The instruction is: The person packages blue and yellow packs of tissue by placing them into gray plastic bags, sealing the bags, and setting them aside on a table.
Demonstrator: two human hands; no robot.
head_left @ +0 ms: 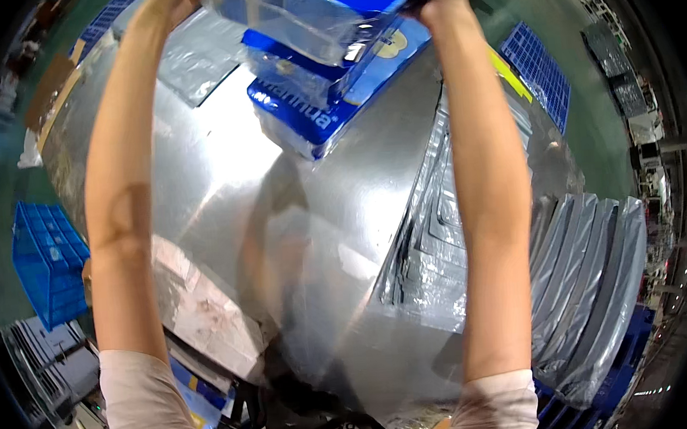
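At the far end of the metal table [343, 202], both my arms reach out to a blue package with clear film sides [298, 14]. My right hand [446, 0] grips its right side, with the fingers partly hidden behind it. My left hand [176, 1] is at its left side, cut off by the upper edge of the picture. Beneath it lie more blue film-wrapped packages [292, 110], stacked on the table. Whether the upper package rests on them or is lifted slightly, I cannot tell.
Flat grey plastic bags [431, 264] lie under my right forearm, and one more grey bag [197, 53] is at the far left. Bundled grey bags [592, 293] stand to the right. A blue crate [48, 263] is at the left, and a blue grid pallet [539, 73] lies beyond the table.
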